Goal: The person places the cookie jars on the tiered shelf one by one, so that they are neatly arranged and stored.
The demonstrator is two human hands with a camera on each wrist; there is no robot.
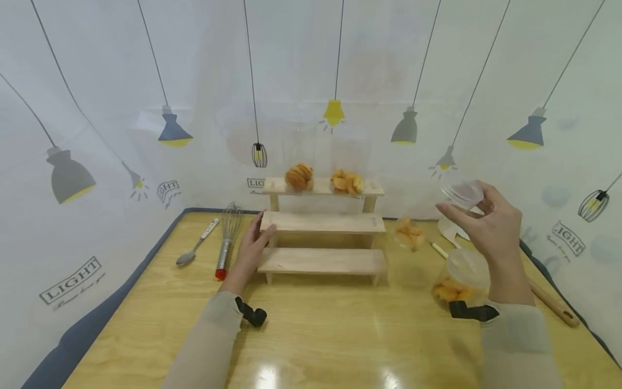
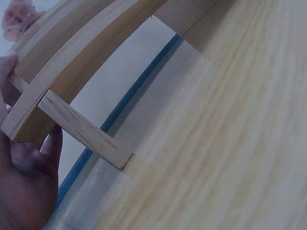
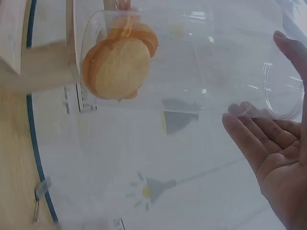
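Note:
A three-step wooden stand (image 1: 323, 221) is on the table, and my left hand (image 1: 250, 254) grips the left end of its middle step. In the left wrist view, fingers and thumb lie around that step's edge (image 2: 29, 117). Over at the right, my right hand (image 1: 502, 232) holds a clear jar by its lidded top (image 1: 461, 193). Orange-brown bread-like pieces (image 3: 120, 67) fill the jar's bottom, beside the stand's right end. Two similar clear jars of food, a left one (image 1: 298, 175) and a right one (image 1: 347, 181), stand on the top step.
Another lidded jar of orange pieces (image 1: 459, 289) stands on the table below my right hand. A spoon (image 1: 196, 246) and a whisk (image 1: 225, 243) lie left of the stand. A wooden handle (image 1: 556, 305) and a white utensil (image 1: 449, 229) lie to the right.

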